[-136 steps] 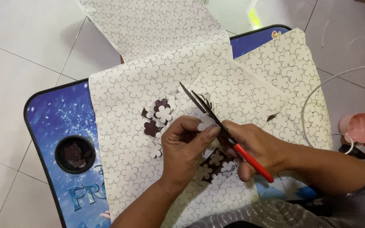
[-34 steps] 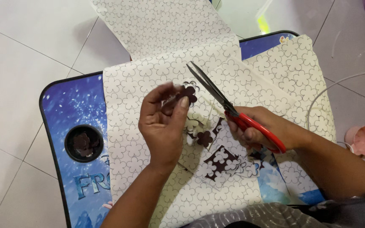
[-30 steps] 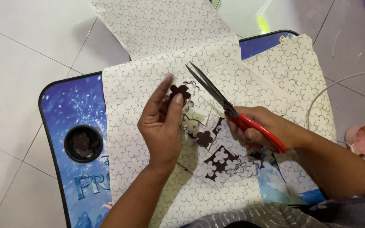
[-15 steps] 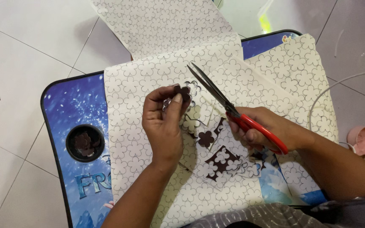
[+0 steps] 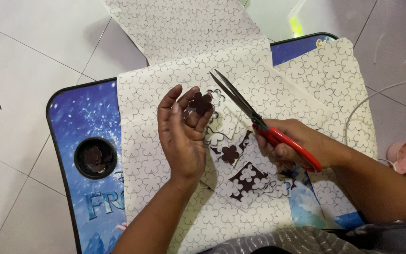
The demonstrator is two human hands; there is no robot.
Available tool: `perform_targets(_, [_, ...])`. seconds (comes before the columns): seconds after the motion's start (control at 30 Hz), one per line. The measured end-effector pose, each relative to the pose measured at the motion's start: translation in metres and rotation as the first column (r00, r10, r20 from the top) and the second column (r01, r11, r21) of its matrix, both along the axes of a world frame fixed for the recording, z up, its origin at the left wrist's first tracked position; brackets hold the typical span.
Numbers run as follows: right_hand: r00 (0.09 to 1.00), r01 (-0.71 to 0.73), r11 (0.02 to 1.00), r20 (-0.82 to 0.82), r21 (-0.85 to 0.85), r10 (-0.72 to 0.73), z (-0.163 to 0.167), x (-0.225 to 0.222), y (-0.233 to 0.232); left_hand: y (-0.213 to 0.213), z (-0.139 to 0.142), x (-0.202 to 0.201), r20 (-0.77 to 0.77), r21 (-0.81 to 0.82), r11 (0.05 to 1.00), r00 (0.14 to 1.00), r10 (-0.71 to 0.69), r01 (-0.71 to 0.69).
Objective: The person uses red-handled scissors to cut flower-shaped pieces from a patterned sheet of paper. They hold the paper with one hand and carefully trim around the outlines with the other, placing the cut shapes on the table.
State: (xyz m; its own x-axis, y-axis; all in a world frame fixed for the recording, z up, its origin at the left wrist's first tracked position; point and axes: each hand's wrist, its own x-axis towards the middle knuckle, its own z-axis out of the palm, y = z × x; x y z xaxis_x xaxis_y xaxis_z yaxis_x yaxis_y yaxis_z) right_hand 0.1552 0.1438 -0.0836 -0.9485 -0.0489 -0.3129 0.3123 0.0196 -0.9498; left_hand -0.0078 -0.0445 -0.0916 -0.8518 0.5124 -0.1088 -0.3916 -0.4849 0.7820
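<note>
Presently the left hand (image 5: 182, 134) pinches a brown flower cutout (image 5: 200, 102) while the right hand (image 5: 290, 143) grips red-handled scissors (image 5: 259, 123).

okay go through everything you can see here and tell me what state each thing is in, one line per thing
left hand: raised, fingers pinching the flower cutout
flower cutout: dark, cut free, held above the sheet
right hand: closed around the scissors
scissors: red-handled, blades nearly shut
patterned sheet: flat, partly cut up
cup hole: holds dark cutouts
</note>
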Motion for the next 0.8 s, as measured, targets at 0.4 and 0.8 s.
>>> perform_targets(0.4, [0.999,0.019,0.998,0.033,-0.056,-0.017,0.0022,0.0001,-0.0009,-0.0009,0.0029,-0.0011,0.000,-0.044,0.999,1.000,-0.026,0.026])
perform_targets(0.8, [0.999,0.013,0.997,0.032,-0.076,-0.011,0.0035,0.0014,-0.0002,0.0013,0.0030,-0.0041,0.021,-0.065,0.998,1.000,-0.015,0.016])
